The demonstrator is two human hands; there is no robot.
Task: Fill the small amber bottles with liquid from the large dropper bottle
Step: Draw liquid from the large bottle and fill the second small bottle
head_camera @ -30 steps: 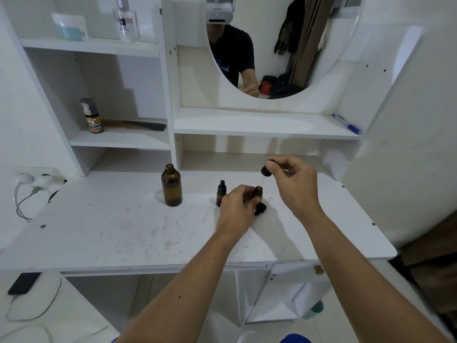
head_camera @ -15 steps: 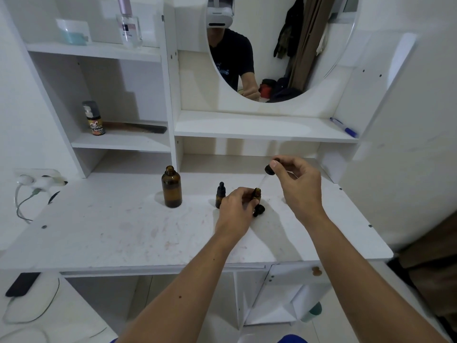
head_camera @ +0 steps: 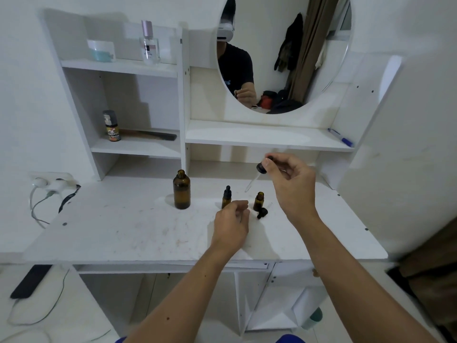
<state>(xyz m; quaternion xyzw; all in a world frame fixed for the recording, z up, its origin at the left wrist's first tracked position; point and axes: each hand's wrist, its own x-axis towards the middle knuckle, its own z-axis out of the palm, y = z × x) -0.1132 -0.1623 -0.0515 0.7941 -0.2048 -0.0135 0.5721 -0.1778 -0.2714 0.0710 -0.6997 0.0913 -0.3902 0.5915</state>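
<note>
Right grip [head_camera: 290, 184] pinching, left [head_camera: 232, 226] loose.

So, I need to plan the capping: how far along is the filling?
Done, apparently: one small bottle stands with its dropper cap on, though its fill level cannot be seen. In hand: the right hand pinches the dropper above the open small bottle; the left hand holds nothing. Left: recap it with the loose cap, and return the dropper to the big bottle.
</note>
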